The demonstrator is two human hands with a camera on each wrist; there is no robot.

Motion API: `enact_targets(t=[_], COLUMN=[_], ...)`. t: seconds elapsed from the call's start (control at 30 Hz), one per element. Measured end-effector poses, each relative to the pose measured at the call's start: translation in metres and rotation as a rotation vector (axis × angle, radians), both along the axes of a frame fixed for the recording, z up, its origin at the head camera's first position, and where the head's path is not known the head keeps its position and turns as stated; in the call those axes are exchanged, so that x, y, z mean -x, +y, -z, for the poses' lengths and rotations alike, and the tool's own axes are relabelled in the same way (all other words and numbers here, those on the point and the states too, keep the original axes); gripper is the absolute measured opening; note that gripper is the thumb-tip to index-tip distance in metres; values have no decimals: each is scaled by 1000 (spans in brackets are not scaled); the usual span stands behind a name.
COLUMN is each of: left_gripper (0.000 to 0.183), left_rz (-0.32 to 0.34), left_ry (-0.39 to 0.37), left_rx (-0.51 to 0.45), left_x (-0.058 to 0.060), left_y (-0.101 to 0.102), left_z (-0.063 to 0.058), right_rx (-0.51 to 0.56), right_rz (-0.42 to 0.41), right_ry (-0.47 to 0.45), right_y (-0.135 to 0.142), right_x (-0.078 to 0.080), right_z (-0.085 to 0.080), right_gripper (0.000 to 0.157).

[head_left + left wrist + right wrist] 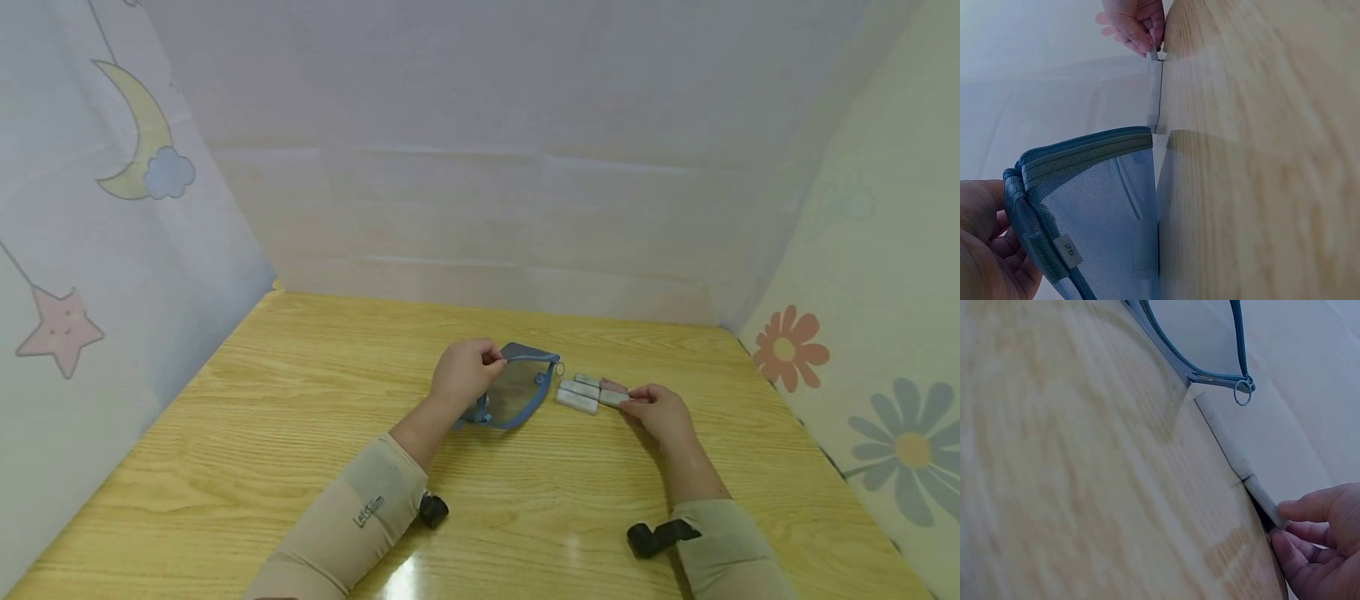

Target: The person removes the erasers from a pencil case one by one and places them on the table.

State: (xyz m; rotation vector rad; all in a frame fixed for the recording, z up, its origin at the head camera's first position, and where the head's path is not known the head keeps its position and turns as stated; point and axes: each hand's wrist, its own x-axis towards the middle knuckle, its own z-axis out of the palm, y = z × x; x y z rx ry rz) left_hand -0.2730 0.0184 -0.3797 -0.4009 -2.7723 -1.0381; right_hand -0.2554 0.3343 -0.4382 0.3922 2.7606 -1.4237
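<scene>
My left hand [467,372] pinches the top edge of a blue mesh zipper pouch [534,412], which stands with its mouth gaping to the right. In the left wrist view a small white tag [1069,250] shows on the pouch's edge, and a pale rectangular shape [1145,249] shows low behind the mesh. Between thumb and fingers, my right hand [663,414] pinches the end of a small flat whitish block [614,398]. In the right wrist view that block [1264,501] is tilted, its gripped end raised off the wood.
Several more flat blocks [577,402] lie between the pouch and my right hand, one of them a pinkish block [614,385]. A metal ring [560,369] hangs at the pouch's zipper end. Printed cloth walls [465,225] enclose the wooden table [300,467] at the back and sides.
</scene>
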Motion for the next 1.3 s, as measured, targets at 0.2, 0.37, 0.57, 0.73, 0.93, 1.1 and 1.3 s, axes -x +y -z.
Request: enact_targets(t=[0.2,0.37,0.57,0.73,0.93,1.1,1.3], left_gripper=[9,10,10,9,9,9,9], left_rz=[0,-2,1,4,12,7,7], left_ry=[-3,-1,5,18,13,5,1], left_rx=[-1,10,9,6,0,1,-4], left_x=[-1,0,0,-1,0,1,0], left_y=[-1,-1,0,0,1,1,1], left_z=[-1,0,0,-1,1,2,0], right_rx=[-44,-69,-50,-9,-21,-39,45], right_rz=[-10,-11,-7,-9,-16,-35,-58], right_ry=[6,16,21,33,65,81,137], right_y=[0,0,0,0,0,-3,-15], right_x=[0,0,-1,-3,-3,-1,-1], right_z=[0,-1,-2,-4,-9,-17,-27], right_gripper=[36,32,31,30,33,37,40])
